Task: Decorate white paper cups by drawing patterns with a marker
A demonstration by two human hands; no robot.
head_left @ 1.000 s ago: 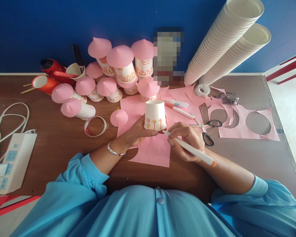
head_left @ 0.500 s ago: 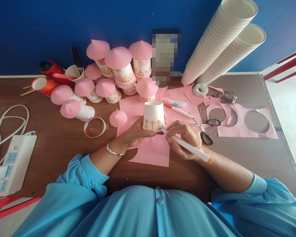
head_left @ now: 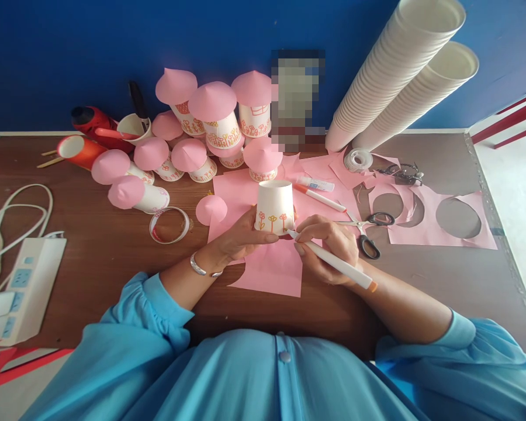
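The left hand (head_left: 244, 237) is gripping a white cup (head_left: 274, 202) over pink paper (head_left: 275, 272), narrow end pointing up, and the right hand (head_left: 332, 248) is pinching a slanted pen (head_left: 344, 267) aiming at the cup's low edge. A brown table (head_left: 114, 245) is meeting a blue wall (head_left: 70, 47), and the cup is showing orange and yellow flowers (head_left: 272, 220)

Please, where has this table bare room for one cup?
Bare table lies between the power strip and white ring, and between the right forearm and holed pink sheet. Behind and left of the held cup, pink-roofed cups crowd it.
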